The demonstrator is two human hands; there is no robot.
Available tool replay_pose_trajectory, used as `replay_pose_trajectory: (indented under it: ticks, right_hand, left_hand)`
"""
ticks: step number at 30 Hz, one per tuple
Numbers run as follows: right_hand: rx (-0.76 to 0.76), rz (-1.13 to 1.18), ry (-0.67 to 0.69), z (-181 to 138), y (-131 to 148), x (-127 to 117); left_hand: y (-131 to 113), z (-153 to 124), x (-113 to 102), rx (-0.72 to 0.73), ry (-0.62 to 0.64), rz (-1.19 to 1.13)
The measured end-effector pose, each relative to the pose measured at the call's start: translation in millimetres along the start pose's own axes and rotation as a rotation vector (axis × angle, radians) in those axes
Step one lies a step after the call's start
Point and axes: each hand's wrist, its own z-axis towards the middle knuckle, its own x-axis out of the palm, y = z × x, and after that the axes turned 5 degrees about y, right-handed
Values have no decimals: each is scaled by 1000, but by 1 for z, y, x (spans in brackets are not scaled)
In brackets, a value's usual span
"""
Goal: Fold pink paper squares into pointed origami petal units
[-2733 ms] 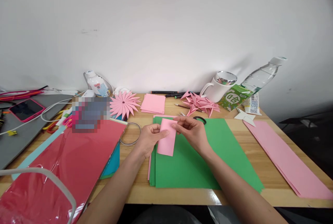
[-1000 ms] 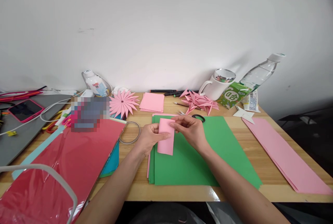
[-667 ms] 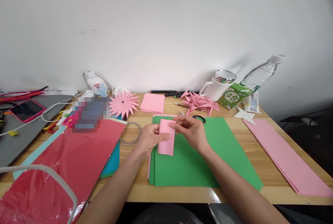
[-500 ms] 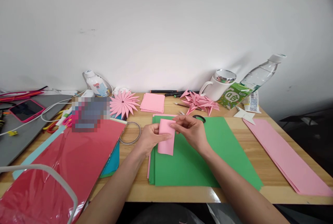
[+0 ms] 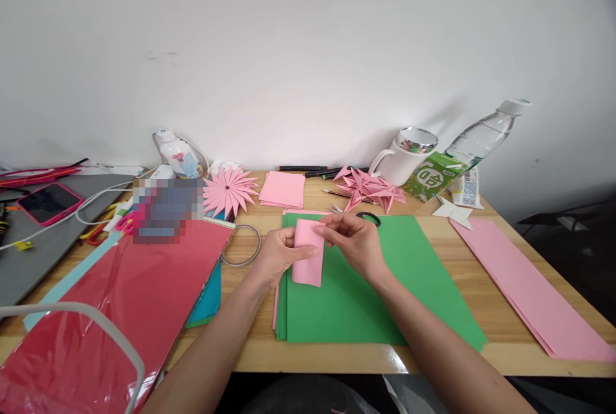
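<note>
A pink sheet of paper, folded over into a narrow upright rectangle, is held between both hands above a stack of green paper. My left hand grips its left side, the thumb lying across the front and the fingers behind. At the top right corner, my right hand pinches the edge between thumb and fingers. Just behind the right hand lie scissors, partly covered by it. Pink paper squares sit in a pile farther back.
Pink folded pieces lie heaped near a white mug. A pink paper pinwheel shape stands at back left. Red paper in plastic covers the left; pink strips lie right. A water bottle leans by the wall.
</note>
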Motion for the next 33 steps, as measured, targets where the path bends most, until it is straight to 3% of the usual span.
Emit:
replay_pose_trajectory:
  ticks: [11,17,20,33]
  right_hand:
    - [4,-28,41,0,-1,-3]
    - [113,1,313,-2,-4,-1]
    - [178,-4,408,-5,-2,4]
    - [177,-9,291,-7,2,8]
  left_hand:
    - [-1,0,1,14,-55,-18]
    - [-10,4,-2,157,-262,-256]
    - [-14,6,-5,191,-296,-374]
    - [-13,8,-6,157,-246,-439]
